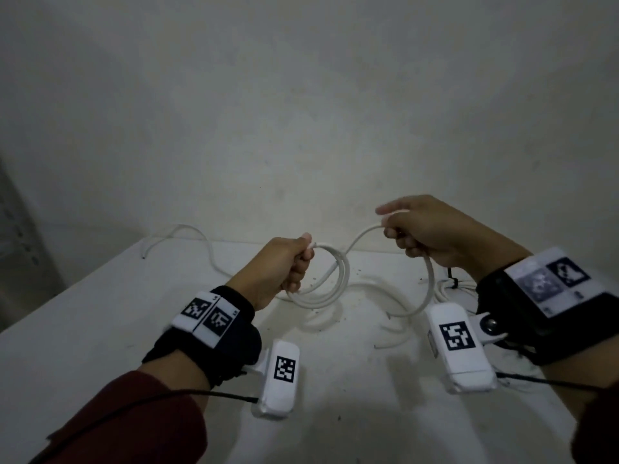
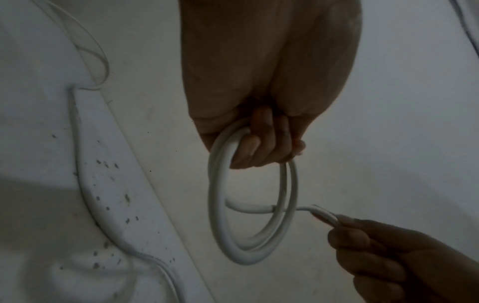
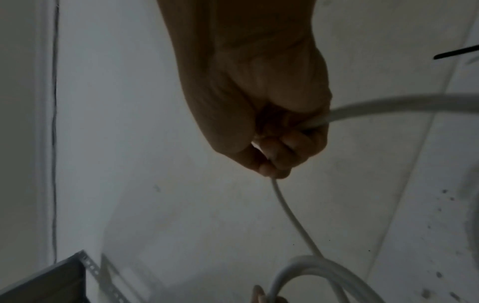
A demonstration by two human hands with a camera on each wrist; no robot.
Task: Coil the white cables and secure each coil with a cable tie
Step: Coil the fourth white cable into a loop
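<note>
While the left hand (image 1: 284, 262) stays out of my way, I can see its fingers curled tight round the top of a small coil (image 1: 321, 283) of white cable, a few loops hanging below the fist, clear of the table (image 1: 100, 329). From that fist the cable runs across to the right hand (image 1: 432, 232), which has it wrapped in curled fingers, and the free length droops beneath that grip onto the table. Another loose cable (image 1: 201, 242) lies beyond the left fist, and a bundle with a black cable tie (image 1: 453, 282) sits just below the right wrist. My worry is the loops: they look springy, so a slackened left grip could let them fan open. The trailing tail might also snag the other cables lying under it and drag them along.
</note>
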